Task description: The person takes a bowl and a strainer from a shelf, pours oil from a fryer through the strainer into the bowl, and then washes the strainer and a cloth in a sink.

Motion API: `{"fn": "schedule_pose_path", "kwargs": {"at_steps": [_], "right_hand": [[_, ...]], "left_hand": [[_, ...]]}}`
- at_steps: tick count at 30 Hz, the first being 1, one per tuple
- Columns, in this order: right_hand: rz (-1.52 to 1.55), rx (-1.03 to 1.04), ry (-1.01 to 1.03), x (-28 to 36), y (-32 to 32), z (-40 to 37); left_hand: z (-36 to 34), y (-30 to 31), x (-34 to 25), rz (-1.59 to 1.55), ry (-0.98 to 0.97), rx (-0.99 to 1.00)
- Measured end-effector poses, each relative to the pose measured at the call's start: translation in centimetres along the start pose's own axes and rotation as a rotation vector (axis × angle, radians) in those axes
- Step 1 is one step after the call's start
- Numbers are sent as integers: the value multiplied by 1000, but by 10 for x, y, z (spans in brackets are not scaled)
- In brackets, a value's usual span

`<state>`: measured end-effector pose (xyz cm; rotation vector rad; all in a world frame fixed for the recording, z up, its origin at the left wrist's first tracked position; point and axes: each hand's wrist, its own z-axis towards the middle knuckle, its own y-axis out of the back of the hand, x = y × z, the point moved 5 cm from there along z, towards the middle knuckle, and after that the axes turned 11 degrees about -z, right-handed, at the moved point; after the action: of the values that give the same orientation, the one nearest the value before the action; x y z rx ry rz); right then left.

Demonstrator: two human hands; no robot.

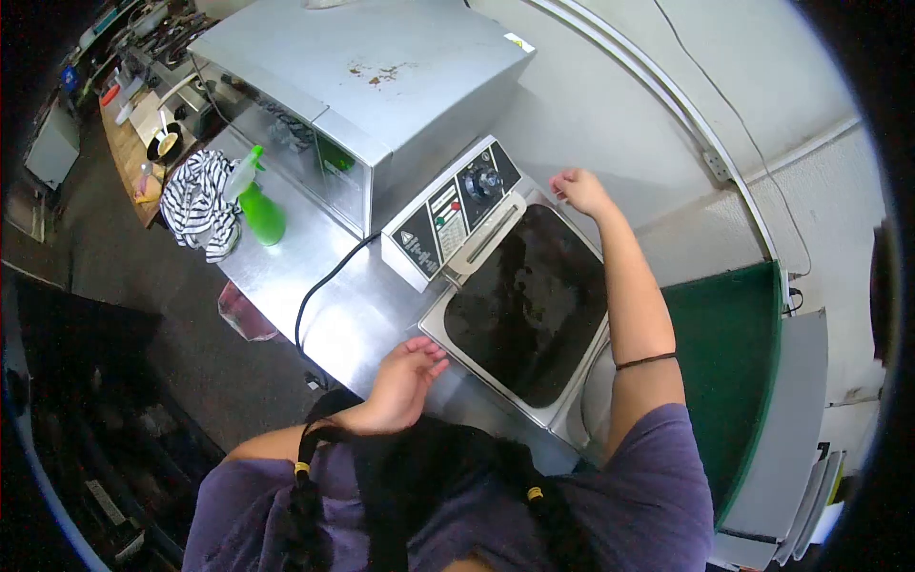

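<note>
A countertop fryer-like appliance (400,262) stands in front of me, its square well full of dark liquid (534,305). A round dial (483,182) and small lights sit on its sloping control panel. My left hand (405,378) is beside the near left corner, fingers loosely bent and their tips right by the metal rim. On the far right side my right hand (579,191) reaches past the rim toward the wall, its fingers curled; I cannot tell whether they hold anything. A pale bar with a slot (491,236) lies along the well's panel side.
A large steel cabinet (434,57) stands behind the appliance. Left on the steel table (324,276) are a green spray bottle (262,212), a striped cloth (200,198) and a black cable (319,286). A green panel (724,372) is at the right; a wooden table (124,153) holds a pan (165,143).
</note>
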<state>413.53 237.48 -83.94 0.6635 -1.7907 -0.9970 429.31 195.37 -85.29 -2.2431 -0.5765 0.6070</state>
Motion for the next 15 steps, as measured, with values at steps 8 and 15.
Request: {"fn": "schedule_pose_path", "kwargs": {"at_steps": [8,15], "right_hand": [[-73,28,-107,5,-19,0],[-263,106,-46,5,-35,30]], "left_hand": [[6,-2,1,3,6,-94],[14,5,3,16,-11,-126]]}}
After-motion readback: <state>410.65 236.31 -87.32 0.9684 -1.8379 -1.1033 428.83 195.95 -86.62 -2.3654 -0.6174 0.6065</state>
